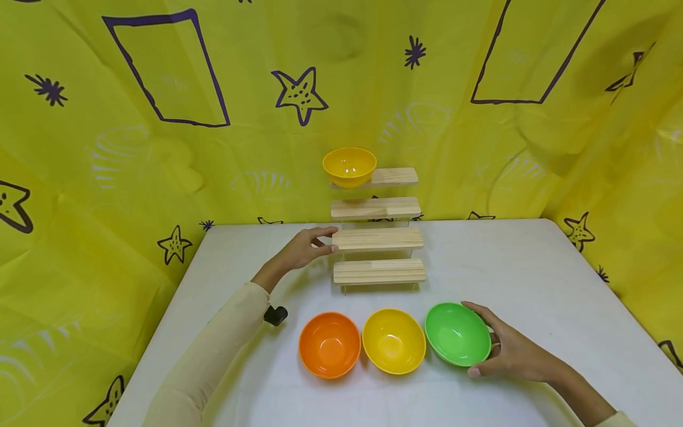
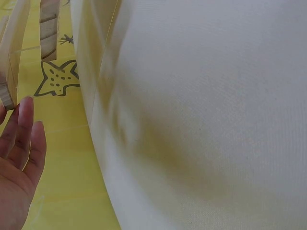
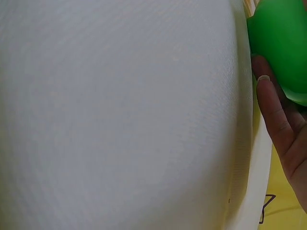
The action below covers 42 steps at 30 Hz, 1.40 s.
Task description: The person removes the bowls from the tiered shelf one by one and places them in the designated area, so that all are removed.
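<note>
A stepped wooden stand [image 1: 379, 239] has several pale shelves, one above another. My left hand [image 1: 300, 249] pinches the left end of its second shelf from the bottom, thumb at the front edge and fingers behind. In the left wrist view, fingertips [image 2: 27, 106] meet the board's end. With my right hand [image 1: 517, 354] I grip the right side of a green bowl [image 1: 458, 334], which sits on the table. Left of it are a yellow bowl [image 1: 393, 341] and an orange bowl [image 1: 329, 345], in one row. Another yellow bowl [image 1: 349, 166] rests on the top shelf's left part.
The white table [image 1: 533, 267] reaches back to a yellow patterned cloth [image 1: 256, 148], which also hangs at both sides. A small black object [image 1: 275, 315] shows beside the left sleeve; I cannot tell what it is.
</note>
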### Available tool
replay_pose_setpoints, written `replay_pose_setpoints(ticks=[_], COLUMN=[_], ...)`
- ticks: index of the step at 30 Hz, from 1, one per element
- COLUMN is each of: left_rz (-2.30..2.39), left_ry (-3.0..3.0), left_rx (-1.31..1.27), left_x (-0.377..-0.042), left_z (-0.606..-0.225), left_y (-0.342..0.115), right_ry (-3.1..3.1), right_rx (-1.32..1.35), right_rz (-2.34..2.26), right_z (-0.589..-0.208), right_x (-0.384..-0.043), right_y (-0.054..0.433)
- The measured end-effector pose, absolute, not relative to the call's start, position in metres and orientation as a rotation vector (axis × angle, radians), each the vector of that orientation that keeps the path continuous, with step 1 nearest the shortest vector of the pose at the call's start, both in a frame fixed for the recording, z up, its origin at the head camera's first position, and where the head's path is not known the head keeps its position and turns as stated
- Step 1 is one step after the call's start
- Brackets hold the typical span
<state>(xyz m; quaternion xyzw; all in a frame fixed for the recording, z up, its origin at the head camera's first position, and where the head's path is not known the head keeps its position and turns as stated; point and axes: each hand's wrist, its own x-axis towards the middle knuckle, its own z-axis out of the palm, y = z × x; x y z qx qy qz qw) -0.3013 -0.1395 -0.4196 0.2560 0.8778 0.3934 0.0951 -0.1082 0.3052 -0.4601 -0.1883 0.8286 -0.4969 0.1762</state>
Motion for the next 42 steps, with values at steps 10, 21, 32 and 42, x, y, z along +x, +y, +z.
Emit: replay_pose_setpoints(ticks=[10,21,32,42], left_rz=[1.169,1.187,1.175,1.179], left_ry=[2.601,2.591,2.6,2.593], left_rx=[0.766,0.763,0.76,0.764], left_x=[-0.3,-0.301,-0.301,-0.301], left_z=[-0.419,-0.421,-0.42,-0.42], left_y=[-0.141,-0.14,-0.14,-0.14], right_ry=[2.292,2.481,2.579,2.698], right_rx=[-0.606,-0.766,-0.768,-0.713], right_rz=[-1.444,-1.463,-1.498,-1.496], right_z=[-0.454,-0.439,-0.414,-0.391], right_x=[-0.109,-0.114,-0.128,-0.149], right_y=[0.312,0.33,0.331,0.313])
